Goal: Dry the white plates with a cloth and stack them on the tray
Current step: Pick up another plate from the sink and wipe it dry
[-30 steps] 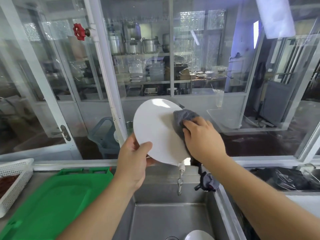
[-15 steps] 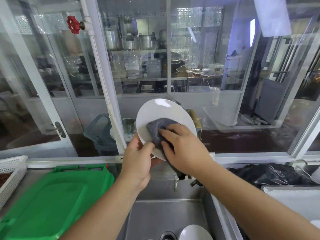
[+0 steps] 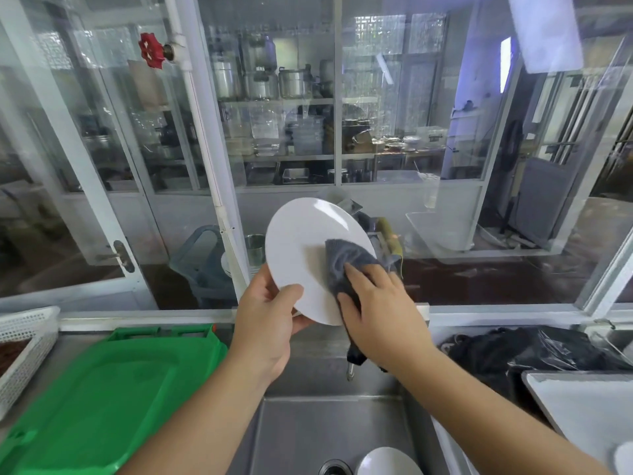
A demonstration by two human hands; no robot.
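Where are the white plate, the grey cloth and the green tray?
white plate (image 3: pixel 301 255), head view, bare centre of its face.
grey cloth (image 3: pixel 346 260), head view, fold above the fingers.
green tray (image 3: pixel 102 399), head view, bare flat bottom.

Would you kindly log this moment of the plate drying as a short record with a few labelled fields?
left hand: left hand grips the lower rim of the white plate, held tilted above the sink
right hand: right hand presses the grey cloth on the plate's right side
second plate: another white plate lies in the sink near the drain
green tray: green tray on the counter to the left, no plates on it
task state: drying under way, nothing stacked yet
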